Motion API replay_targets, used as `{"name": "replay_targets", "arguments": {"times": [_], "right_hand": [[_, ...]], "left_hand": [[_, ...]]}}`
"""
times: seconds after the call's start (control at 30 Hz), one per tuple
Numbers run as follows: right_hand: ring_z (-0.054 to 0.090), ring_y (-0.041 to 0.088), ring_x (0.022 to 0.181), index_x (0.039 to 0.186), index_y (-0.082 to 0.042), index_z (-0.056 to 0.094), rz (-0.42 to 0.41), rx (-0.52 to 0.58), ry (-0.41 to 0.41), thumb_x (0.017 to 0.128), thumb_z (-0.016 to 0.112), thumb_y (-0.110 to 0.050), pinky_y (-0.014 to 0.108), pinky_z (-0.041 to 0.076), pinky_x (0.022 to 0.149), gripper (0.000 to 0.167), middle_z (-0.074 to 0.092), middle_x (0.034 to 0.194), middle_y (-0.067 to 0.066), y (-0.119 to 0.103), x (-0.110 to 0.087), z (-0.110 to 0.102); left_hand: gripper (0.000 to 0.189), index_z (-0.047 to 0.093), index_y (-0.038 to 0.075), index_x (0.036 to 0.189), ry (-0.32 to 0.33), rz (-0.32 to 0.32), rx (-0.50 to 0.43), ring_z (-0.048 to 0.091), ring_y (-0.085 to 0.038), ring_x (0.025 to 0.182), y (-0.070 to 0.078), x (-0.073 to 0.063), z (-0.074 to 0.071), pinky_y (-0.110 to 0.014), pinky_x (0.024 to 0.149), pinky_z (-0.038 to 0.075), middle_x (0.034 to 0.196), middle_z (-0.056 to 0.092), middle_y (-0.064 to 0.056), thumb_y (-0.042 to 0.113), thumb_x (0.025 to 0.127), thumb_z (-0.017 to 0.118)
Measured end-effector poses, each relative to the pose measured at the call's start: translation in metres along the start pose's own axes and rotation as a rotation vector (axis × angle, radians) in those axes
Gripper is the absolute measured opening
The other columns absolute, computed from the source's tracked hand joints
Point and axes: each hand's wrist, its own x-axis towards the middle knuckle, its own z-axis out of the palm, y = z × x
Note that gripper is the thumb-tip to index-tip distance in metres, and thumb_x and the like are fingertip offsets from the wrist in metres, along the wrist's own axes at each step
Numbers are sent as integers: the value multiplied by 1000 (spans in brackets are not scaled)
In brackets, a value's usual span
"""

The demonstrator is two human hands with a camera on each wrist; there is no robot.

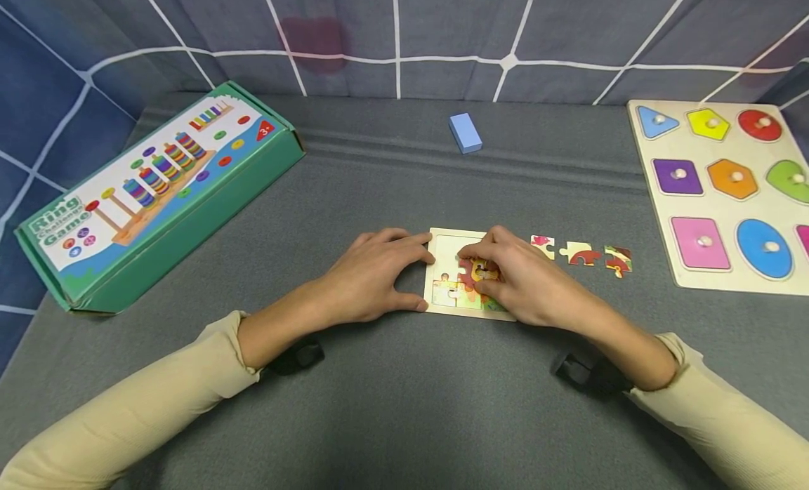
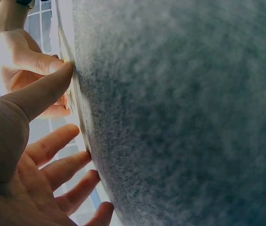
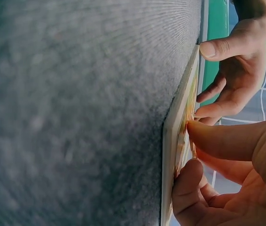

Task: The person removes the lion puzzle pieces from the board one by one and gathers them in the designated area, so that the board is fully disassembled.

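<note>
A small wooden jigsaw tray (image 1: 446, 247) lies in the middle of the table, with several picture pieces in its lower and right parts. My left hand (image 1: 373, 281) touches the tray's left edge, thumb at the near corner and fingers toward the far one. Over the tray's right side, my right hand (image 1: 531, 283) pinches a jigsaw piece (image 1: 482, 271) with a lion's face between thumb and fingers. In the right wrist view that piece (image 3: 192, 147) looks slightly tilted at the tray's surface. My right hand partly hides the tray's right edge.
Three loose jigsaw pieces (image 1: 580, 253) lie in a row right of the tray. Farther right is a shape board (image 1: 704, 203) with knobbed pieces. A blue block (image 1: 465, 133) sits at the back, and a green game box (image 1: 208, 230) stands at the left.
</note>
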Motion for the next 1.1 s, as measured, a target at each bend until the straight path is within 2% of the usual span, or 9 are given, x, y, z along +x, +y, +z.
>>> {"name": "replay_targets", "arguments": {"times": [0.2,0.53,1.1], "right_hand": [[49,17,82,117,-7,67,-11,-7,7,86,70,1,35,41,71,32,56,101,5,0,0,0],[48,17,78,111,-9,65,12,-16,18,80,82,-14,35,41,67,36,55,97,3,-3,2,0],[51,20,81,104,-11,62,40,-40,26,78,82,-11,37,44,70,33,54,97,4,-8,2,2]], "left_hand": [[55,62,19,128,7,3,-7,37,-25,136,-1,0,0,-53,106,29,155,39,0,41,81,81],[54,62,19,127,10,7,-12,38,-25,136,0,0,0,-53,106,29,154,39,-1,41,81,81],[54,62,20,127,8,6,-3,38,-25,136,0,0,0,-53,106,29,154,40,-1,41,81,81]]}}
